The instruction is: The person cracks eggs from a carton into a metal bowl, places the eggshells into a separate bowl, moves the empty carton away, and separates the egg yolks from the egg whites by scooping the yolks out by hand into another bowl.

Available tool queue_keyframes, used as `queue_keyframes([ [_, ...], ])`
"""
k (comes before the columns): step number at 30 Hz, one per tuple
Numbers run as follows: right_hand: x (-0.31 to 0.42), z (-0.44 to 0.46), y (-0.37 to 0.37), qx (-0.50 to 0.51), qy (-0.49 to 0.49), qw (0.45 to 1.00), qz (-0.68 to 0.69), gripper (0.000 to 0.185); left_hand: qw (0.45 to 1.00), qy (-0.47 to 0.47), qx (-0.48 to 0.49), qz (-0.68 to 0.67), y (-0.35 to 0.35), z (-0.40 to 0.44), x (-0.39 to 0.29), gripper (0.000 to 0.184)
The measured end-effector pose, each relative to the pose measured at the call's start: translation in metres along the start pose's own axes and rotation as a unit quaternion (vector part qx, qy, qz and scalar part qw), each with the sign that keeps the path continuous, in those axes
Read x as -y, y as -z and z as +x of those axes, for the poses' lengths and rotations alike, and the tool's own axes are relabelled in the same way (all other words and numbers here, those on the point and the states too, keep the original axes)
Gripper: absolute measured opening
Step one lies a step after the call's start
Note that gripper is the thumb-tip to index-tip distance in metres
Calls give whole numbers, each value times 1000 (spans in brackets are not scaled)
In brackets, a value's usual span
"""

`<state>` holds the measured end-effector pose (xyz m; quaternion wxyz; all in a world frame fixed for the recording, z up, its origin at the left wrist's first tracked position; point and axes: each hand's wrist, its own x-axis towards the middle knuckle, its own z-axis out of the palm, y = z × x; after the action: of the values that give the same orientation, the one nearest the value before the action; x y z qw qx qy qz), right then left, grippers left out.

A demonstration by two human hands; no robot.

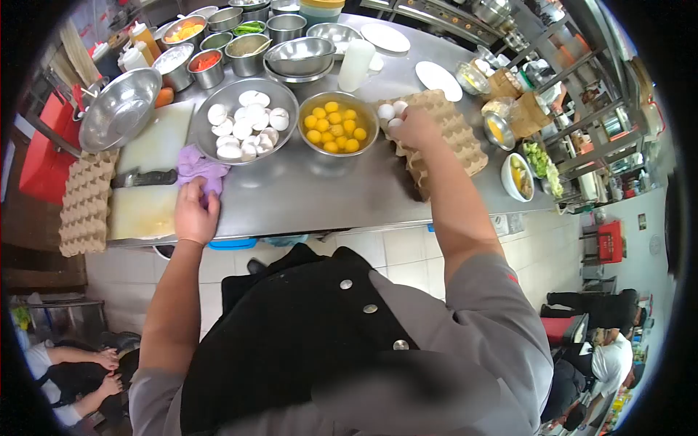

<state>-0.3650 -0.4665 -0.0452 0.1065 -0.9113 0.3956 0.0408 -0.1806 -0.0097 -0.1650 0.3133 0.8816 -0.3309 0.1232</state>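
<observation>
My left hand [195,212] rests at the front of the table, its fingers lying on a crumpled purple cloth [202,168] and the thumb apart. My right hand [418,131] is over the cardboard egg tray [458,142], fingers curled at an egg [395,123] beside two other white eggs [385,112]; the fingertips are partly hidden. Left of the tray, a metal bowl [339,149] holds several raw yolks in egg white. Next to it stands a wide metal bowl [283,142] with several white eggshells. A black-handled knife [149,177] lies on the cutting board [145,211].
Another egg tray [86,207] and a perforated metal bowl [120,109] are at the left. Metal containers [247,54], a white squeeze bottle [356,65] and white plates [438,80] stand farther back. A white bowl [516,176] is at the right. Other people [607,363] are behind.
</observation>
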Motion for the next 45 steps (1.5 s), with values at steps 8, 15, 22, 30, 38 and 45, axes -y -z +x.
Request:
queue_keyframes([
  [8,-37,-48,-29,-34,81,757,648,49,1000,5,8,8,-1,0,-1,31],
  [15,-47,-157,-48,180,-10,543,820,36,1000,-2,16,2,-3,0,5,31],
  [22,-49,-211,-105,-133,84,926,343,57,999,21,30,9,0,0,-4,29],
  [30,-51,-185,-116,-222,139,937,230,54,1000,6,6,-6,-3,0,3,30],
  [38,33,-54,-5,37,59,890,450,51,999,23,23,5,3,1,-3,31],
  [45,63,2,-23,4,115,945,307,52,999,27,22,-5,6,0,-4,31],
])
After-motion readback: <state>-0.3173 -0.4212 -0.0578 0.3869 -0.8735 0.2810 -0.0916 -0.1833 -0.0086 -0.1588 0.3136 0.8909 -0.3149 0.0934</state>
